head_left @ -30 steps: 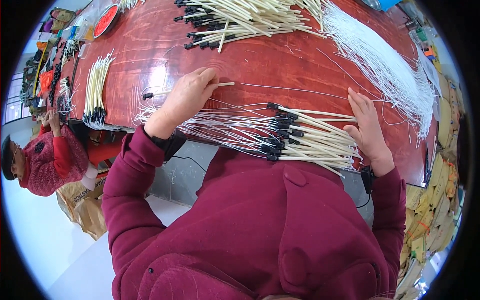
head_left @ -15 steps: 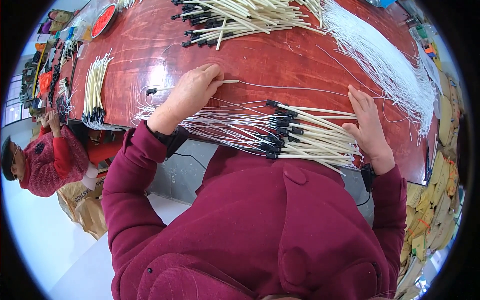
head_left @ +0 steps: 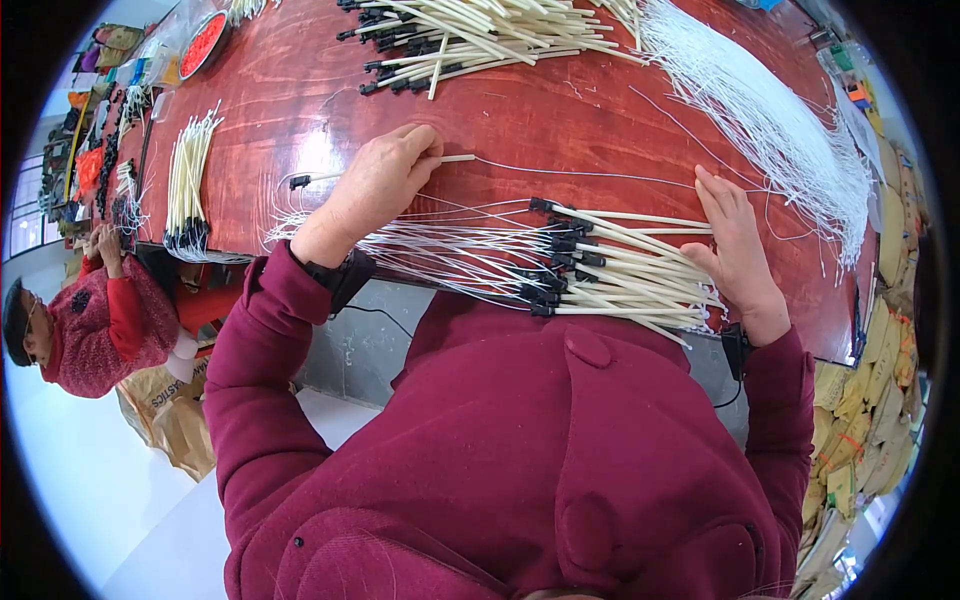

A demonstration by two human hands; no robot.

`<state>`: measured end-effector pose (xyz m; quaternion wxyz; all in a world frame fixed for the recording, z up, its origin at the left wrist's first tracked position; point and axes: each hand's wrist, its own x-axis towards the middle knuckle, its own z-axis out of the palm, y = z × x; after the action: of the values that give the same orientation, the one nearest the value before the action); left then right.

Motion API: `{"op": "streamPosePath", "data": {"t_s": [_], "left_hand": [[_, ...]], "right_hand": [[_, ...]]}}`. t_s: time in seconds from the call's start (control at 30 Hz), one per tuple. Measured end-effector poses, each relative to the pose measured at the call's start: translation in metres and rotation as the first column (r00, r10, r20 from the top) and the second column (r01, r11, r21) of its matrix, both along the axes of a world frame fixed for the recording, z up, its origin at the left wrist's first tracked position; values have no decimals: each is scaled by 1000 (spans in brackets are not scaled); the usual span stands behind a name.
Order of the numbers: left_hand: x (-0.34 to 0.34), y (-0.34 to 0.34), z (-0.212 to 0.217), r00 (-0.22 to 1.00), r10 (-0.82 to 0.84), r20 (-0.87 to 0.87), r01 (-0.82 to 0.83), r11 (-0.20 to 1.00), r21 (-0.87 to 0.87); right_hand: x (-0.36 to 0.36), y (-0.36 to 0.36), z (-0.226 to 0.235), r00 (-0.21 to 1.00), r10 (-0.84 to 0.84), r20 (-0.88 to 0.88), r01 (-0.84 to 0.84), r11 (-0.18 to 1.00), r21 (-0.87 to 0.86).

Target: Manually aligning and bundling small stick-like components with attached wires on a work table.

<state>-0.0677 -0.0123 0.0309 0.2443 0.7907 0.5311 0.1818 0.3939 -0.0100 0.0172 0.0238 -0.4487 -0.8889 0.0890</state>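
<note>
My left hand [head_left: 385, 178] is closed around a thin cream tube [head_left: 459, 158]; a black end piece [head_left: 299, 182] sticks out on its left side. From the tube's right end a fine white cord [head_left: 580, 174] runs across the table to my right hand [head_left: 735, 238]. That hand lies with fingers stretched and thumb apart, its fingertips at the cord; whether they press on it I cannot tell. Just left of its thumb, along the near edge, is a bundle of cream tubes [head_left: 640, 270] with black ends, white cords [head_left: 450, 250] trailing leftward from them.
A large pile of black-ended tubes [head_left: 490, 40] lies at the back of the red table [head_left: 560, 120]. Loose white cords [head_left: 770, 120] spread at the far right. A smaller tube bundle [head_left: 190, 175] and a bowl of red bits [head_left: 204, 46] are leftward. Another person [head_left: 100, 320] sits at the left.
</note>
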Motion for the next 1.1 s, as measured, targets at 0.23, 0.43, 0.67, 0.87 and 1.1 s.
{"op": "streamPosePath", "data": {"t_s": [0.23, 0.43, 0.67, 0.87, 1.1], "left_hand": [[0, 3, -2, 999, -30, -25, 30, 1000, 4], [1, 4, 1, 996, -64, -57, 64, 998, 3], [16, 2, -5, 989, -116, -93, 120, 992, 33], [57, 22, -12, 956, -227, -188, 247, 965, 92], [172, 64, -27, 797, -483, -361, 548, 831, 98]], "right_hand": [[1, 0, 0, 1000, 1, 14, -1, 1000, 5], [-1, 1, -1, 1000, 6, 10, -6, 1000, 15], [-8, -1, 1, 996, -19, 86, 16, 999, 35], [-9, -8, -1, 997, -9, 82, 0, 995, 100], [-36, -10, -2, 990, 61, 127, -64, 998, 23]]}}
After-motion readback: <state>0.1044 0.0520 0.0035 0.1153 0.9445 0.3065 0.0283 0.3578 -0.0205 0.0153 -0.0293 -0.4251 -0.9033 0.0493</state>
